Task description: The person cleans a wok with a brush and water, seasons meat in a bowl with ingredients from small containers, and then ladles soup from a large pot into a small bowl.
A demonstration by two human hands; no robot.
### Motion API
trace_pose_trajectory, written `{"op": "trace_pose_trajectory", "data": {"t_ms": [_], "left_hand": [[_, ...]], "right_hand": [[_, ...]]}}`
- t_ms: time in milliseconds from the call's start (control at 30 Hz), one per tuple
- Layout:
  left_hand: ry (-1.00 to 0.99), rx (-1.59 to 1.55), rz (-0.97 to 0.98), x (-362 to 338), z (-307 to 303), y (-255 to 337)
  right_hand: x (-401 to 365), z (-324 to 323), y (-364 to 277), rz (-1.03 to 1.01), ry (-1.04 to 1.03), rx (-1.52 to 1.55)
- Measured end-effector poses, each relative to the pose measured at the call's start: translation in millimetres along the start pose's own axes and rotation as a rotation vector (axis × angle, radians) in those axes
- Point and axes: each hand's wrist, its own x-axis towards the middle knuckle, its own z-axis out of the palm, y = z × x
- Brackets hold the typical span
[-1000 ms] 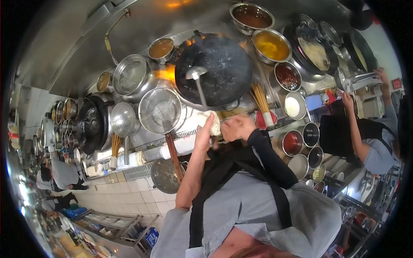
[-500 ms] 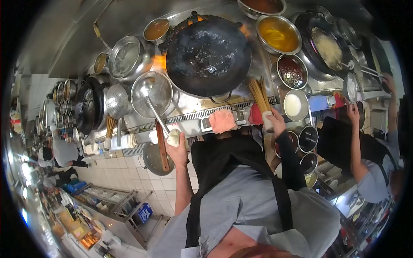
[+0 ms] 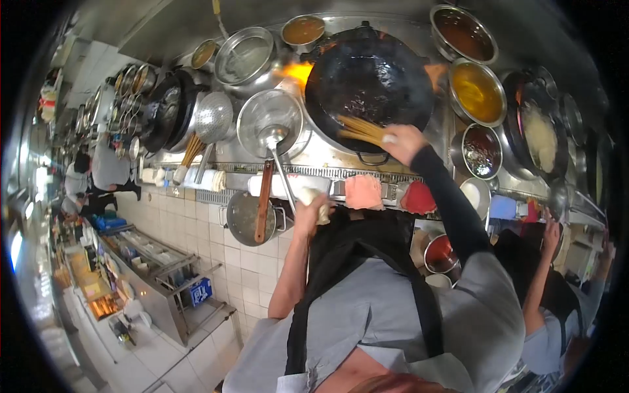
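Note:
My right hand point(image 3: 407, 143) grips a bamboo wok brush point(image 3: 362, 130), its bristles pointing left over the near side of a big black wok point(image 3: 367, 72). The wok looks dark and wet inside, and flame shows at its left edge. My left hand point(image 3: 305, 215) is closed around the cloth-wrapped handle end of a ladle point(image 3: 282, 169). The ladle's bowl sits over a round metal strainer or basin point(image 3: 252, 118) left of the wok. Beneath the ladle's handle lies a wooden-handled tool point(image 3: 264, 203).
Right of the wok stand bowls of yellow liquid point(image 3: 477, 92) and dark red sauce point(image 3: 481, 150). A perforated skimmer point(image 3: 213, 118) lies left. Folded pink point(image 3: 363, 192) and red cloths point(image 3: 418, 198) line the front edge. A co-worker's arm point(image 3: 542, 268) is at far right.
My right hand has brought the brush from the stove's front edge up over the wok. My left hand has drawn slightly inward, the ladle still in it. The view has shifted left.

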Motion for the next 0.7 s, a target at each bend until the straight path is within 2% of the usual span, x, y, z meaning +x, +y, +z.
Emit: {"op": "trace_pose_trajectory", "data": {"t_ms": [33, 100, 133, 167, 233, 267, 333, 367, 400, 433, 467, 533, 567, 633, 667, 700], "left_hand": [[-0.052, -0.098, -0.037, 0.5, 21.0, 11.5], [-0.173, -0.192, -0.065, 13.7, 53.4, 17.1], [-0.242, -0.192, -0.055, 22.7, 67.3, 17.4], [-0.218, -0.244, -0.109, 37.0, 82.0, 19.9], [-0.177, -0.346, -0.235, 57.0, 107.0, 12.0], [-0.171, -0.349, -0.209, 65.5, 118.1, 9.4], [-0.156, -0.365, -0.164, 83.3, 139.0, 0.6], [-0.081, -0.378, -0.179, 92.6, 149.3, -3.8], [0.021, -0.272, -0.191, 92.7, 158.9, 4.2], [0.072, -0.226, -0.085, 92.4, 166.3, 11.3], [0.127, -0.177, 0.009, 89.1, 169.5, 10.7], [0.132, -0.125, 0.063, 126.0, 148.2, -15.9], [0.132, -0.100, 0.100, 142.6, 138.6, -19.6], [0.201, -0.067, 0.094, 125.3, 123.6, -1.5], [0.225, -0.052, 0.101, 121.2, 123.5, 14.1], [0.285, -0.059, 0.120, 128.5, 120.3, 7.5]], "right_hand": [[42.4, 33.5, 15.2, 0.002, 0.028, -0.024], [127.1, 67.9, 25.8, 0.121, 0.221, 0.012], [139.5, 59.6, 14.1, 0.297, 0.200, 0.246], [151.7, 50.1, 0.8, 0.479, 0.217, 0.473], [135.9, 97.9, 12.5, 0.338, 0.262, 0.302], [133.3, 110.1, 14.6, 0.258, 0.294, 0.209], [70.6, 86.7, -25.1, 0.170, 0.141, 0.132], [56.8, 82.0, -32.5, 0.194, 0.101, 0.083], [54.6, 76.5, -32.0, 0.212, 0.062, 0.034], [82.0, 86.5, -7.4, 0.194, 0.088, 0.014], [120.4, 86.3, 5.3, 0.225, 0.073, -0.134], [160.0, 82.6, 14.2, 0.277, 0.531, 0.267], [162.8, 85.0, 12.5, 0.261, 0.511, 0.296], [146.3, 108.5, 10.6, 0.250, 0.465, 0.355], [126.8, 117.0, 13.4, 0.181, 0.314, 0.351], [98.5, 115.8, 5.0, 0.125, 0.241, 0.132]]}}
